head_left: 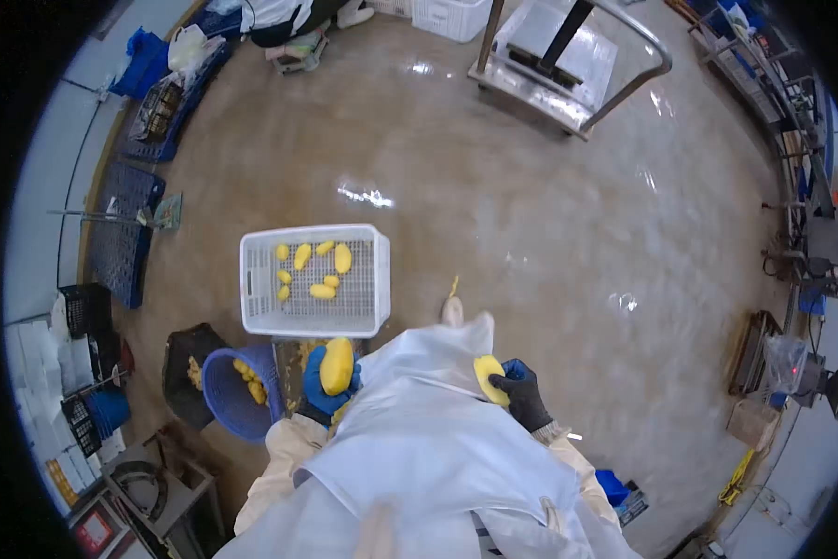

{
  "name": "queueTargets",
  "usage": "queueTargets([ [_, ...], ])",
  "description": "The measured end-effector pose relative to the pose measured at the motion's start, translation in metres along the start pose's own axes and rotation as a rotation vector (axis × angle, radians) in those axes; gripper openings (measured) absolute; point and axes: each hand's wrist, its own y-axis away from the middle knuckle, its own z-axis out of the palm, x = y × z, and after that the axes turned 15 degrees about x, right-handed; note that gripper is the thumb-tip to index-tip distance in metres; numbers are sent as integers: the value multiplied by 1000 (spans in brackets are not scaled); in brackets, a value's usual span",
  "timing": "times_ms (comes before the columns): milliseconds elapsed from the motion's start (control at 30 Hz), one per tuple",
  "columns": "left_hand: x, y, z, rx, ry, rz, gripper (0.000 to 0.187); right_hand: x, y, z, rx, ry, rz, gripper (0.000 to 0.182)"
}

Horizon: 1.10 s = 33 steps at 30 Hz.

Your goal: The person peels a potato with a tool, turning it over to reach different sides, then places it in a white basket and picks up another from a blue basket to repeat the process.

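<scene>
White crate (316, 328): several peeled potatoes (342, 258) spread on mesh bottom. Blue basket (218, 399), nearer wearer and left of crate, tilted: more potatoes (255, 388) inside. Black tub (191, 410), left beyond basket from crate: peelings (194, 373). Left hand (318, 384), blue-gloved, just below crate: fingers curled round large yellow potato (337, 367). Right hand (527, 395), dark-gloved, right of crate: pinching yellow object (490, 380), kind unclear. Red label (94, 531), far lower left of crate: wording too small to read.

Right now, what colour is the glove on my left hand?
The left-hand glove is blue, seen best in the head view.
</scene>
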Motion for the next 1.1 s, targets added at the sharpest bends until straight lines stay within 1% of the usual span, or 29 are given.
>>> queueTargets([
  [67, -4, -14, 17, -7, 16, 71, 55, -17, -26, -8, -4, 15, -4, 15],
  [133, -2, -23, 36, 8, 51, 101, 55, -39, -53, -12, 58, 96, -53, 15],
  [200, 1, -30, 54, 61, 81, 93, 54, -57, -88, -16, 39, 129, -125, 15],
  [233, 5, -36, 57, 42, 117, 85, 54, -69, -107, -16, 86, 129, -169, 15],
  [267, 8, -38, 58, 33, 151, 113, 54, -81, -126, -14, 129, 126, -212, 16],
  [333, 18, -39, 71, 111, 182, 156, 54, -123, -149, 6, 159, 154, -239, 15],
  [367, 23, -39, 78, 145, 212, 196, 56, -144, -162, 18, 112, 115, -247, 13],
  [400, 32, -44, 75, 125, 242, 222, 56, -160, -179, 31, 78, 129, -272, 13],
  [467, 55, -62, 64, 56, 249, 187, 56, -188, -221, 59, 34, 146, -198, 11],
  [500, 64, -61, 80, 110, 328, 231, 56, -201, -238, 79, -5, 90, -169, 9],
  [533, 78, -66, 84, 161, 352, 264, 50, -218, -254, 101, -23, 202, -234, 8],
  [600, 110, -91, 91, 64, 574, 331, 38, -257, -274, 146, -122, 242, -271, 9],
  [667, 141, -112, 94, -25, 716, 329, 38, -279, -306, 181, -197, 132, -178, 13],
  [700, 159, -112, 109, -110, 664, 405, 37, -309, -296, 210, -223, 179, -127, 13],
  [733, 177, -111, 127, -134, 692, 419, 37, -331, -310, 233, -245, 201, -151, 13],
  [800, 213, -108, 161, -64, 823, 386, 37, -361, -335, 267, -272, 280, -224, 10],
  [833, 234, -113, 173, -50, 884, 382, 36, -376, -351, 283, -256, 333, -273, 11],
  [867, 246, -116, 178, -56, 884, 392, 36, -382, -361, 287, -266, 329, -278, 11],
  [933, 281, -118, 201, -55, 852, 425, 42, -413, -356, 319, -250, 155, -111, 12],
  [967, 298, -120, 211, -123, 848, 444, 44, -426, -352, 335, -210, 232, -99, 14],
  [1000, 317, -125, 211, -269, 764, 394, 38, -436, -350, 350, -228, 235, -92, 14],
  [1067, 356, -138, 225, -398, 515, 571, 40, -408, -470, 335, -469, 566, -625, 18],
  [1100, 377, -136, 243, -351, 696, 419, 43, -422, -460, 367, -487, 569, -630, 18],
])
